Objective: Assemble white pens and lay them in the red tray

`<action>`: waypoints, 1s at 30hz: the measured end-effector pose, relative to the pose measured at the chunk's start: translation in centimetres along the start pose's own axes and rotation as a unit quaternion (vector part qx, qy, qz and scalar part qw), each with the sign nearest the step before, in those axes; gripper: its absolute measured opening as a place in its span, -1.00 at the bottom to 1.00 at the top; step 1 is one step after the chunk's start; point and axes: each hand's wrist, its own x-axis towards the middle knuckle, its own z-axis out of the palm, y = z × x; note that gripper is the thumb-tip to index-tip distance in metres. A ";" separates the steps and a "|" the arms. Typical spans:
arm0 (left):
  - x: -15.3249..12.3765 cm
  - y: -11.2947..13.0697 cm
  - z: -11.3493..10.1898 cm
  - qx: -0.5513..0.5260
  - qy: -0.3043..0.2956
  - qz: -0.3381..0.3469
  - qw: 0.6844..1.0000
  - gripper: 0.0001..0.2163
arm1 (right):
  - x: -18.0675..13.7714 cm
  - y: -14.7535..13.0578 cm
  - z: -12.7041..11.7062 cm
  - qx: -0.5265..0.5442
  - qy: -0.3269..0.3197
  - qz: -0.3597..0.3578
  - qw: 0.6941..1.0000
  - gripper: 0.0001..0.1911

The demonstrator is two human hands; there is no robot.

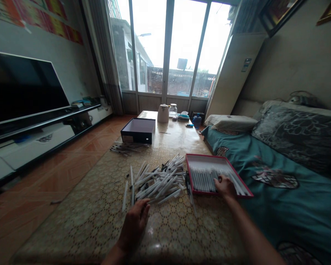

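A loose heap of white pens (161, 180), some with dark ends, lies on the patterned table. At its near edge is my left hand (134, 221), thumb a little apart from the fingers, with no pen visible in it. To the right of the heap, a shallow red-rimmed box (205, 162) holds a row of pens (202, 180) laid side by side. My right hand (226, 187) is over the box's near right part, fingers closed on a dark-ended pen that is mostly hidden. A few pens lie between heap and box.
A black open box (138, 138) stands farther back, with several dark pens (124, 148) beside it. Behind are a pale jug (163, 113), a glass jar (173, 110) and a tissue pack (183, 116). A teal-covered sofa (264, 191) borders the table's right side.
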 end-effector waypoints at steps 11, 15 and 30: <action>0.2 0.9 -0.4 -0.009 0.000 0.001 1.000 -0.80 | -0.9 0.8 0.2 -0.036 -0.011 -0.009 0.999 -0.62; 0.1 1.2 -0.5 -0.022 0.003 0.002 1.000 -0.80 | -0.5 1.1 0.1 -0.039 -0.005 -0.018 0.999 -0.64; 0.1 1.3 -0.5 -0.021 0.010 -0.008 1.000 -0.80 | 1.0 -0.1 0.5 -0.081 0.050 -0.059 0.994 -0.63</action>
